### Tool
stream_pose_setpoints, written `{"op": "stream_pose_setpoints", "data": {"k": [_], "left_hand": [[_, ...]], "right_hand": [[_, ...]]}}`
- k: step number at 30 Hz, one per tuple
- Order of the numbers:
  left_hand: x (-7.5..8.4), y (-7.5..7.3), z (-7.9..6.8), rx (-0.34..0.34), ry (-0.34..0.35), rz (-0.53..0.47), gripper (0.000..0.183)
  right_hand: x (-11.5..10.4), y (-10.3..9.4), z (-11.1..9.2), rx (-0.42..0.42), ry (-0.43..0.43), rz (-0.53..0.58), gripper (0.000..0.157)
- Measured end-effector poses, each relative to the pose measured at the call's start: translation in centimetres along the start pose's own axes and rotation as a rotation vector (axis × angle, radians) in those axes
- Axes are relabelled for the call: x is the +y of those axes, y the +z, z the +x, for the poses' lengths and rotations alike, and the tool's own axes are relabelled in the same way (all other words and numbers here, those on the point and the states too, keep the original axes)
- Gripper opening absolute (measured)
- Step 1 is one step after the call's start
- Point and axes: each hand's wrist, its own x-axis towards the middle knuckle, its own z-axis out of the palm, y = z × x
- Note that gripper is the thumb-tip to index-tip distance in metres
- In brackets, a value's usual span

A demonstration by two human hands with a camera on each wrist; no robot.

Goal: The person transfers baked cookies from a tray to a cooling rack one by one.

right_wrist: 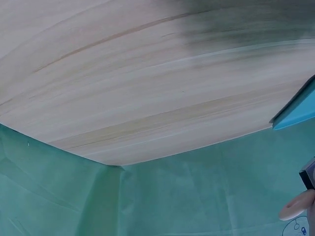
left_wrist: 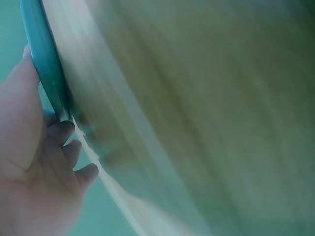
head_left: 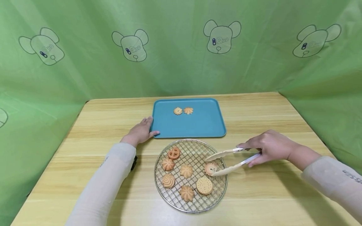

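The head view looks forward and down over the desk [head_left: 260, 116] to the curtain [head_left: 175, 78]. The left wrist view, tilted, peers close past the left fingers [left_wrist: 87, 175]; the right wrist view, upside down, faces the desk's far corner. All three share the tray [head_left: 195, 125].

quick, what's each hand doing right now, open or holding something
Left hand: open, touching the blue tray at its left edge.
Right hand: closed, holding the tongs, whose tips are apart.
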Motion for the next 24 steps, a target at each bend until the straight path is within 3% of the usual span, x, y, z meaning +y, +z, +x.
{"op": "stream_pose_setpoints", "data": {"k": [15, 24], "left_hand": [[0.2, -0.2, -0.3, -0.002, -0.007, -0.002, 0.086], [0.2, -0.2, -0.3, -0.001, 0.009, -0.001, 0.086]], "right_hand": [[-0.2, 1.4, 0.4, 0.048, 0.065, 0.006, 0.070], [-0.7, 2.7, 0.8, 0.029, 0.212, -0.019, 0.078]]}}
